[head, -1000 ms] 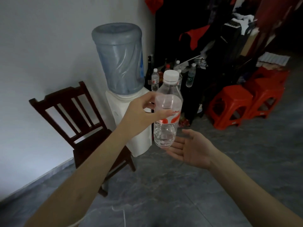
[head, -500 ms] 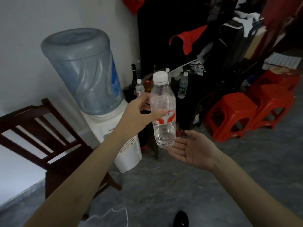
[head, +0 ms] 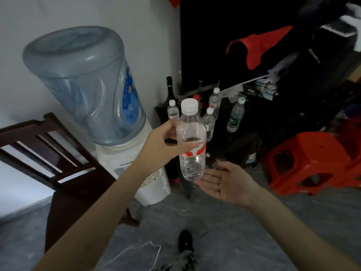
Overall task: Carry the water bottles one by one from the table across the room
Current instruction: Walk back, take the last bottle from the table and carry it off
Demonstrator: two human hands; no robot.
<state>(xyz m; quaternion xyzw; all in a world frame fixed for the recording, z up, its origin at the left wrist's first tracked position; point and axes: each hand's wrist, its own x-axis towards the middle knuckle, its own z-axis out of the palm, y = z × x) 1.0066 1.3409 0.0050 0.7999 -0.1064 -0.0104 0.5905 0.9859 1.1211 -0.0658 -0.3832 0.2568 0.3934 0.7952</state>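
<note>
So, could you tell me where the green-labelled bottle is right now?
In the head view it stands right of centre, the green-labelled bottle on the dark table, rightmost of the small bottles, above the open right hand.

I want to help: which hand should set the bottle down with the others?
Probably the left hand: it already grips the water bottle upright, near the small bottles ahead. The right hand lies open below it.

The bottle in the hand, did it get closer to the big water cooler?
Yes. The bottle in the left hand is carried toward the water cooler and the small bottles beside it, which loom larger now.
</note>
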